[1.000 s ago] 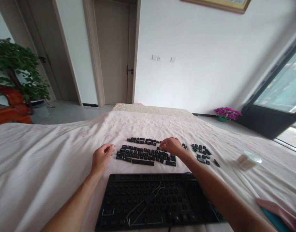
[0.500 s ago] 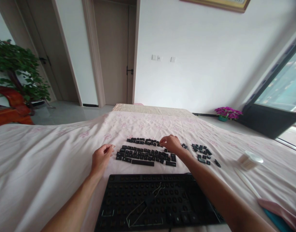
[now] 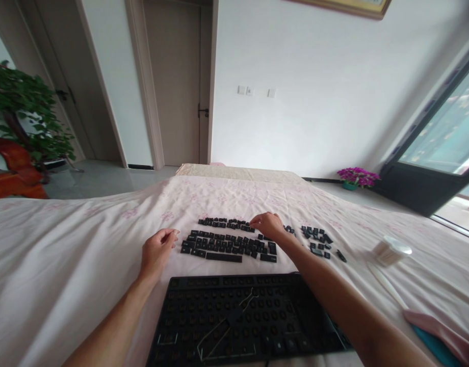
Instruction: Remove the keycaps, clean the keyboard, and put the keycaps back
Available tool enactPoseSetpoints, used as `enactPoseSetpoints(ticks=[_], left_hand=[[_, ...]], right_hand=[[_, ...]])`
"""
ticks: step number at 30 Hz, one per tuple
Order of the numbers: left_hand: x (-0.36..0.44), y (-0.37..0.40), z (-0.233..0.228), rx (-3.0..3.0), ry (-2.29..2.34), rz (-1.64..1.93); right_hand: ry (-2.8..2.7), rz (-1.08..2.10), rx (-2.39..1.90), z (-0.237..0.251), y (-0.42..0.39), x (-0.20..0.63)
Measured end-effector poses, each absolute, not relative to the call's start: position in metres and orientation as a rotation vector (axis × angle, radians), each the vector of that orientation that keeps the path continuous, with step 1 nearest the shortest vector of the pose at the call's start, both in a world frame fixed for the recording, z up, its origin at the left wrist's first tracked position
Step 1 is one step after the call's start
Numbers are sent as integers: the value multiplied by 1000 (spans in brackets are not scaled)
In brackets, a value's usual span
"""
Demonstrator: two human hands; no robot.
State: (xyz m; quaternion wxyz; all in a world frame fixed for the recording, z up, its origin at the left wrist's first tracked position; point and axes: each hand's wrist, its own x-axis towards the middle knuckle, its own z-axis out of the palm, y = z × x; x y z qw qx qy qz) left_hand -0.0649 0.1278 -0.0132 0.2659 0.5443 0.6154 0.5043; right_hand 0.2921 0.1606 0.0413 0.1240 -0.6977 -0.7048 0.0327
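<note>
My right hand point(image 3: 268, 226) reaches over the black keycaps point(image 3: 219, 223) of the upper rows, thumb and finger pinched at a keycap near their right end. Left of the rows, my left hand point(image 3: 156, 251) hovers over the cloth with its fingertips pressed together; whatever they hold, if anything, is too small to make out. A larger block of keycaps, with a long spacebar point(image 3: 224, 257) along its front, lies between the hands. Nearer to me is a black keyboard point(image 3: 207, 306), stripped of most keys. A wire keycap puller point(image 3: 215, 339) rests diagonally on it.
More loose keycaps point(image 3: 314, 233) lie right of my right wrist, partly behind the forearm. A clear tub of cotton swabs point(image 3: 392, 251) stands farther right, near a pink and blue cloth item point(image 3: 435, 339). The patterned bedcloth point(image 3: 85, 250) has folds.
The whole view has shifted slightly, so everything appears a little farther left. Both hands keep nearly the same pose; the keycaps, keyboard and puller show no clear movement.
</note>
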Motion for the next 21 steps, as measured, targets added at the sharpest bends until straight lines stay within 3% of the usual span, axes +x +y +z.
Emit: enactPoseSetpoints(ticks=[21], left_hand=[[-64,126,-11,1470,1692,1326]], right_hand=[[-2073,245,-2054,37,125,322]])
